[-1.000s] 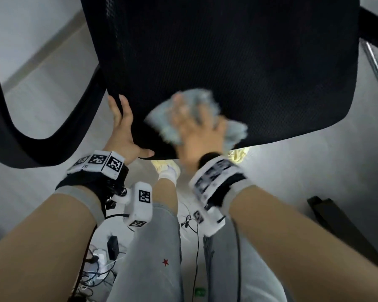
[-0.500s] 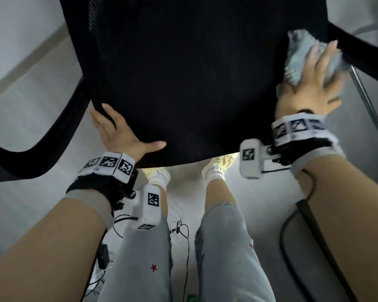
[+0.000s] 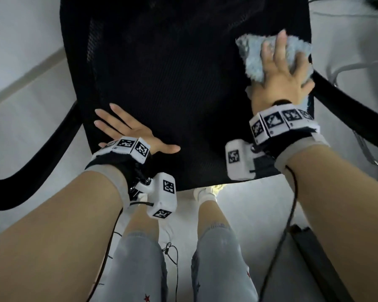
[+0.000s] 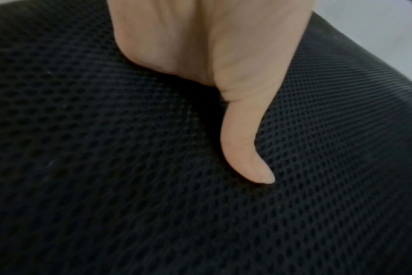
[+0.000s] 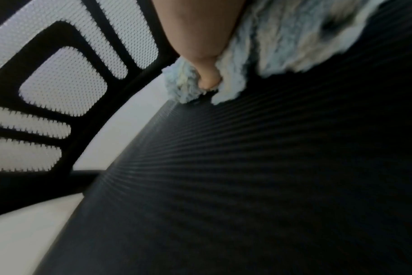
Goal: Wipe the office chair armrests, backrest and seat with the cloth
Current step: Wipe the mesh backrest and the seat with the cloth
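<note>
The office chair's black mesh seat (image 3: pixel 183 83) fills the head view. My left hand (image 3: pixel 127 131) lies flat on its front left part, fingers straight and thumb out to the side (image 4: pixel 242 145) on the mesh (image 4: pixel 106 167). My right hand (image 3: pixel 279 81) presses a bunched, fluffy light blue cloth (image 3: pixel 251 59) onto the seat's right edge, beside the right armrest (image 3: pixel 347 105). Its fingers spread over the cloth, and the thumb (image 5: pixel 207 74) digs into a fold of the cloth (image 5: pixel 282 46). The backrest's black frame (image 5: pixel 47 35) shows beyond the seat (image 5: pixel 247 186).
The left armrest (image 3: pixel 42 162) curves out at the left. My legs in grey trousers (image 3: pixel 138 264) stand before the seat, with thin cables (image 3: pixel 172 253) on the pale floor. A chrome frame (image 3: pixel 369 149) and a dark bar (image 3: pixel 314 258) lie at the right.
My right hand has swept the cloth from the seat's front middle to its right edge. The left hand has stayed at the front left, now flatter on the mesh.
</note>
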Tool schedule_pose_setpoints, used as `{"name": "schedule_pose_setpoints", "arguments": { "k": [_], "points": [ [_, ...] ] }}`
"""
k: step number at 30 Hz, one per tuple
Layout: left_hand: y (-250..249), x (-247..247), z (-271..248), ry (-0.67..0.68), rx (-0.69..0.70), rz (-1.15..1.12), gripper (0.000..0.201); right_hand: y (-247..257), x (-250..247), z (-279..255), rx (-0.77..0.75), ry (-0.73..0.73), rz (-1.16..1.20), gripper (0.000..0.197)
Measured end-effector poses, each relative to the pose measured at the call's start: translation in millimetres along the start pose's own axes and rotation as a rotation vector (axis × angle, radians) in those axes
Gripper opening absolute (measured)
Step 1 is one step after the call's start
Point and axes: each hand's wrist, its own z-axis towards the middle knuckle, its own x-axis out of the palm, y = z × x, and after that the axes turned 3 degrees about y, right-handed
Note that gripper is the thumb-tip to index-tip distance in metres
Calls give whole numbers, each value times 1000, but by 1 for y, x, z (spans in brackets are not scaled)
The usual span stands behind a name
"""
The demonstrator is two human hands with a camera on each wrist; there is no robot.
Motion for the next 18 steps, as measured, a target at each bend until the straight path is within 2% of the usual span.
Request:
{"name": "schedule_pose_setpoints", "arguments": {
  "k": [1, 2, 3, 5, 7, 8, 9, 10, 12, 14, 15, 16, 17, 18],
  "points": [
    [-1, 1, 2, -30, -4, -17, 155, 17, 3, 2, 28, -20, 28, 66],
    [-1, 6, 4, -67, 5, -22, 154, 34, 11, -2, -12, -22, 24, 65],
    [-1, 11, 6, -104, 22, -29, 151, 51, 20, -9, -129, -8, 0, 65],
    [-2, 16, 4, -218, 27, -86, 145, 75, 38, -31, -483, 94, -97, 65],
    [-5, 18, 4, -285, 28, -111, 155, 80, 48, -39, -768, 211, -253, 63],
    [-5, 19, 8, -279, 45, -89, 165, 77, 43, -29, -847, 239, -328, 62],
    [-5, 20, 10, -228, 56, -63, 172, 72, 33, -13, -858, 248, -375, 62],
    [-5, 14, 10, -170, 54, -32, 173, 65, 23, 3, -802, 241, -383, 64],
    [3, 15, 17, -133, 6, -55, 162, 47, -3, 34, -516, 140, -277, 68],
    [7, 20, 27, -206, 39, -62, 154, 42, -20, 54, -184, 0, -73, 66],
    [6, 25, 32, -300, 58, -52, 147, 51, -20, 56, -82, -42, -3, 65],
    [4, 30, 39, -366, 56, -143, 141, 65, -15, 54, -45, -55, 14, 66],
    [-3, 34, 45, -406, 88, -267, 133, 82, -7, 46, -71, -27, 8, 67],
    [-8, 34, 48, -471, 145, -386, 117, 99, 3, 35, -168, 42, -4, 69]
  ]
}}
